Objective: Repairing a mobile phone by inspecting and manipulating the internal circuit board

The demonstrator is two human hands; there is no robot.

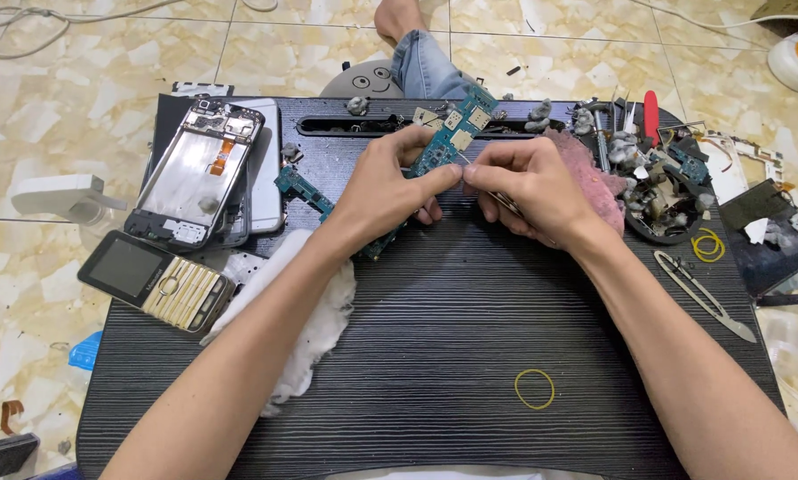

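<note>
My left hand [386, 182] holds a blue-green phone circuit board [453, 135] tilted up above the black work table [452, 338]. My right hand [528, 182] pinches a thin metal tool, likely tweezers [504, 202], with its tip against the board's lower edge. The two hands meet at the fingertips near the table's far middle. A second blue-green board [303, 188] lies flat just left of my left wrist.
An opened phone frame [199, 169] and a gold keypad phone [157, 280] lie at the left. White cloth [315, 329] sits under my left forearm, pink cloth [599, 178] by the right. A dish of parts [661, 191], snips [706, 298] and yellow rubber bands [534, 388] lie right.
</note>
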